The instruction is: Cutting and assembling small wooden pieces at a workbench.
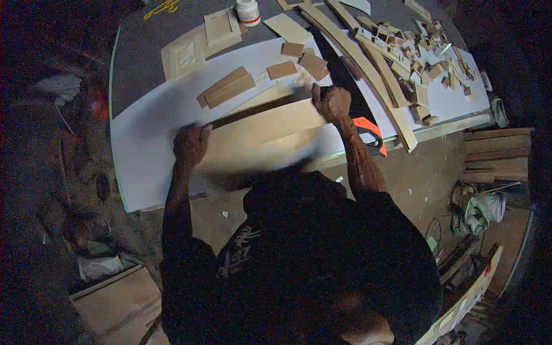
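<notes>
A pale wooden board (244, 138), blurred along its near edge, is tilted over the white-topped table in front of me. My left hand (191, 146) is closed on its left end, fingers curled over the far corner. At the opposite end my right hand (333, 104) grips the far right corner, its fingers bent into a fist. Just right of that forearm lies a handsaw with an orange and black handle (376, 137). Beyond the board are two overlapping brown wood strips (230, 87) and several small flat brown pieces (282, 71).
Long wooden strips (368, 75) run across the table's right side, beside a heap of small wood offcuts (422, 63). A white bottle (248, 12) stands at the back, near pale panels (187, 54). Stacked boards (497, 155) are on the right. A wooden box (118, 299) sits lower left.
</notes>
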Demonstrator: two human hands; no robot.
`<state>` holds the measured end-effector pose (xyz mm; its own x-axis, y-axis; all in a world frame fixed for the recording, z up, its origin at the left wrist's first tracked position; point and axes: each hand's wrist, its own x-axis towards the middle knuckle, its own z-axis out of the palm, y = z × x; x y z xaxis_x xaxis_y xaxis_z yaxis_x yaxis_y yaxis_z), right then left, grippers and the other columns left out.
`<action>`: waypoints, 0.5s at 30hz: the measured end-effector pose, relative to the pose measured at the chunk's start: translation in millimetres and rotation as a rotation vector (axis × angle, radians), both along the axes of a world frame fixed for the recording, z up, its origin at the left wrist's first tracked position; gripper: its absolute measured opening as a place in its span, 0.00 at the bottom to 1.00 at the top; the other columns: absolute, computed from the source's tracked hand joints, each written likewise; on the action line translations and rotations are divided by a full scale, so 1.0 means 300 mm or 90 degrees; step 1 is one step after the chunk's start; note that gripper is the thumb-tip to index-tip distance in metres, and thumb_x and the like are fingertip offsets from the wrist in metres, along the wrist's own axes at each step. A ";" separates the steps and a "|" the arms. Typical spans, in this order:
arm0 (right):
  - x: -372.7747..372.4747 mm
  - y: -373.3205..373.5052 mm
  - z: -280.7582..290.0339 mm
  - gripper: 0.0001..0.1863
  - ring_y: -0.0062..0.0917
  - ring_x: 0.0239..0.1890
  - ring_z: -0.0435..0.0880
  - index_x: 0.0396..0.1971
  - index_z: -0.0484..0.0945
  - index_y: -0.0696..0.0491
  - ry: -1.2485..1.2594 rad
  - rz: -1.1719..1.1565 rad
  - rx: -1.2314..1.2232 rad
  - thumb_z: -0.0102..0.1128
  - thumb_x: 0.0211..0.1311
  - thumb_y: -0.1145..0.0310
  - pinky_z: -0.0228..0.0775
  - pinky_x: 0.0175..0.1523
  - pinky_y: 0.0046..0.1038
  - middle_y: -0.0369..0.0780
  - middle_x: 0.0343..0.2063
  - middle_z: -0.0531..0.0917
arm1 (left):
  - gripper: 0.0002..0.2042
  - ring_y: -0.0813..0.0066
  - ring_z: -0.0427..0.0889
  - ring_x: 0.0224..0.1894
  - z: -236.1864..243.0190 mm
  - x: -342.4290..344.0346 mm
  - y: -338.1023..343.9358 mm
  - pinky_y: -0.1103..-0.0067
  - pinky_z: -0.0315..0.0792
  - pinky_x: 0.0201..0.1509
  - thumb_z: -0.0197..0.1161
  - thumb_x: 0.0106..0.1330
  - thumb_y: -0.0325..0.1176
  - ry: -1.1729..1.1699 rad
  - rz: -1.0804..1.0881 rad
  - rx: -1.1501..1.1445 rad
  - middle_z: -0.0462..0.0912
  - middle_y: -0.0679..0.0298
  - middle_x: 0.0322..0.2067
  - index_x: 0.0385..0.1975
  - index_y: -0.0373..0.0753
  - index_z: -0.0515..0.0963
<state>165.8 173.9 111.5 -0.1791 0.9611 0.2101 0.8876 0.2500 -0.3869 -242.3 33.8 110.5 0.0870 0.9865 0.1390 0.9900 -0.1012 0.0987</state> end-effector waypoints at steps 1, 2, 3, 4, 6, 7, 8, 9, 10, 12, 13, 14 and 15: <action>0.001 0.020 -0.008 0.25 0.45 0.20 0.82 0.18 0.83 0.54 -0.016 -0.016 -0.043 0.52 0.67 0.52 0.74 0.29 0.42 0.48 0.18 0.82 | 0.18 0.50 0.81 0.28 0.008 0.012 -0.003 0.58 0.75 0.32 0.56 0.69 0.45 -0.007 -0.015 0.045 0.82 0.50 0.23 0.27 0.37 0.82; -0.001 0.042 -0.014 0.18 0.42 0.23 0.83 0.26 0.83 0.55 0.067 -0.033 0.108 0.56 0.65 0.55 0.75 0.31 0.40 0.47 0.23 0.83 | 0.19 0.50 0.81 0.28 0.017 0.029 -0.001 0.59 0.75 0.33 0.55 0.69 0.46 -0.014 -0.031 0.091 0.82 0.51 0.23 0.27 0.37 0.82; -0.002 0.065 -0.016 0.14 0.39 0.26 0.84 0.34 0.82 0.56 0.151 -0.049 0.258 0.60 0.63 0.59 0.75 0.33 0.37 0.46 0.27 0.84 | 0.19 0.50 0.81 0.28 0.025 0.054 0.002 0.59 0.75 0.33 0.55 0.69 0.46 -0.013 -0.032 0.093 0.82 0.51 0.23 0.27 0.37 0.82; -0.008 0.085 -0.016 0.14 0.39 0.26 0.84 0.34 0.82 0.56 0.151 -0.049 0.262 0.60 0.63 0.59 0.75 0.33 0.37 0.46 0.27 0.84 | 0.19 0.50 0.82 0.30 0.030 0.084 0.011 0.59 0.75 0.35 0.55 0.69 0.47 -0.038 0.050 0.042 0.82 0.51 0.24 0.28 0.37 0.82; -0.035 0.097 -0.013 0.21 0.31 0.36 0.82 0.48 0.71 0.57 0.470 -0.151 0.374 0.63 0.61 0.62 0.75 0.41 0.33 0.44 0.37 0.80 | 0.19 0.49 0.82 0.32 0.038 0.142 0.025 0.59 0.75 0.38 0.55 0.69 0.48 -0.062 0.131 -0.006 0.83 0.51 0.26 0.29 0.38 0.82; -0.056 0.092 -0.010 0.26 0.27 0.41 0.80 0.54 0.65 0.57 0.722 -0.150 0.304 0.63 0.61 0.62 0.75 0.45 0.31 0.43 0.42 0.77 | 0.19 0.48 0.82 0.34 0.036 0.176 0.032 0.59 0.74 0.40 0.55 0.68 0.48 -0.117 0.146 0.074 0.83 0.49 0.29 0.31 0.38 0.82; -0.075 0.065 -0.013 0.23 0.27 0.40 0.80 0.52 0.67 0.57 0.837 -0.270 0.147 0.61 0.62 0.61 0.76 0.45 0.31 0.43 0.40 0.77 | 0.18 0.46 0.81 0.36 0.032 0.210 0.037 0.58 0.74 0.42 0.55 0.68 0.48 -0.187 0.173 0.118 0.83 0.48 0.32 0.33 0.38 0.82; -0.102 0.021 -0.021 0.21 0.27 0.39 0.80 0.50 0.68 0.56 0.940 -0.389 -0.027 0.58 0.64 0.59 0.76 0.45 0.30 0.42 0.39 0.78 | 0.18 0.46 0.81 0.36 0.025 0.241 0.041 0.58 0.74 0.42 0.55 0.68 0.48 -0.178 0.153 0.154 0.83 0.48 0.32 0.33 0.38 0.82; -0.127 -0.025 -0.029 0.18 0.26 0.37 0.79 0.47 0.70 0.53 1.011 -0.327 -0.246 0.53 0.65 0.56 0.76 0.43 0.30 0.39 0.35 0.77 | 0.15 0.48 0.81 0.32 0.016 0.272 0.044 0.59 0.74 0.40 0.57 0.66 0.43 -0.182 0.162 0.162 0.83 0.50 0.28 0.32 0.37 0.82; -0.200 -0.133 -0.061 0.15 0.24 0.33 0.78 0.42 0.73 0.51 1.046 -0.120 -0.440 0.48 0.67 0.56 0.74 0.33 0.27 0.36 0.32 0.76 | 0.11 0.49 0.81 0.28 -0.023 0.342 0.044 0.60 0.73 0.39 0.59 0.63 0.38 -0.186 0.171 0.172 0.82 0.51 0.24 0.30 0.37 0.82; -0.244 -0.140 -0.077 0.13 0.23 0.28 0.78 0.40 0.74 0.52 1.111 0.017 -0.444 0.49 0.69 0.58 0.72 0.29 0.26 0.35 0.29 0.78 | 0.12 0.49 0.82 0.29 -0.051 0.379 0.043 0.60 0.74 0.38 0.59 0.63 0.38 -0.206 0.199 0.116 0.83 0.51 0.26 0.33 0.36 0.82; -0.261 -0.167 -0.091 0.10 0.21 0.22 0.77 0.37 0.75 0.53 1.011 -0.071 -0.507 0.55 0.68 0.61 0.70 0.26 0.25 0.35 0.25 0.79 | 0.12 0.49 0.81 0.30 -0.081 0.392 0.070 0.62 0.74 0.39 0.59 0.64 0.39 -0.227 0.236 0.057 0.83 0.51 0.26 0.33 0.36 0.81; -0.283 -0.180 -0.103 0.09 0.20 0.20 0.76 0.36 0.76 0.53 1.000 -0.110 -0.507 0.59 0.66 0.63 0.70 0.25 0.26 0.36 0.24 0.79 | 0.12 0.50 0.81 0.31 -0.118 0.403 0.094 0.63 0.73 0.39 0.59 0.64 0.39 -0.264 0.294 -0.052 0.82 0.52 0.26 0.33 0.37 0.80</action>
